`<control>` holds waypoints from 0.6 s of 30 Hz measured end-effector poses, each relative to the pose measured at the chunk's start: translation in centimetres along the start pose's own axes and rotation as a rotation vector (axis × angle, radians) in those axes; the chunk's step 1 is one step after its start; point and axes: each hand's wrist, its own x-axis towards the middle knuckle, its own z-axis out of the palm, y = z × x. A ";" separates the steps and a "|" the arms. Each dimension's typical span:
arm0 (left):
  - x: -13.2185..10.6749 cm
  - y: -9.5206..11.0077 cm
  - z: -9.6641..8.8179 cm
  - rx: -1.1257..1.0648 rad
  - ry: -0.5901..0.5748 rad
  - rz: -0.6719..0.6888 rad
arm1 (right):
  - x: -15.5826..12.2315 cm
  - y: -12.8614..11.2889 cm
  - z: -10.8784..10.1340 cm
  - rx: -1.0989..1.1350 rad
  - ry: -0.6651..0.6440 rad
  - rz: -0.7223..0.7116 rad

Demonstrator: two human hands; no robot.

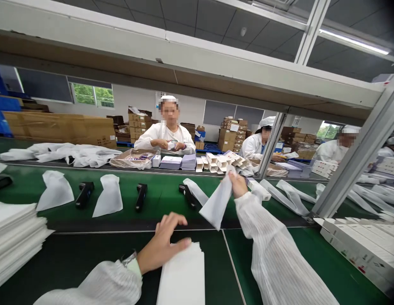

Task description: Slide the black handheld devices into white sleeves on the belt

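Observation:
Pinched at its top in my right hand, a white pouch hangs over the near edge of the green conveyor belt. Just left of the pouch lies a black handheld device, with another white pouch beside it. My left hand hovers with fingers apart at the top end of a stack of flat white pouches; whether the thumb touches the stack I cannot tell. Farther left on the belt are more black devices and white pouches.
A tall white stack stands at the left, and rows of white boxes at the right. A slanted metal post and an overhead shelf frame the space. Across the belt a co-worker sits behind an open carton.

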 end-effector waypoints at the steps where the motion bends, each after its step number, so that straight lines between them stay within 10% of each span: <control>1: -0.8 -0.4 0.0 0.061 -0.111 -0.004 | 1.2 0.5 -1.0 -0.067 0.058 0.003; 7: -1.5 -1.1 -0.1 0.098 -0.196 -0.073 | -0.9 2.5 0.2 -0.298 0.096 -0.060; 13: -1.0 -1.5 0.3 0.057 -0.093 -0.061 | -9.9 1.3 6.8 0.042 -0.623 -0.119; 18: -0.9 -1.5 -0.1 -0.072 -0.074 -0.049 | -11.7 0.2 7.2 -0.037 -0.478 -0.189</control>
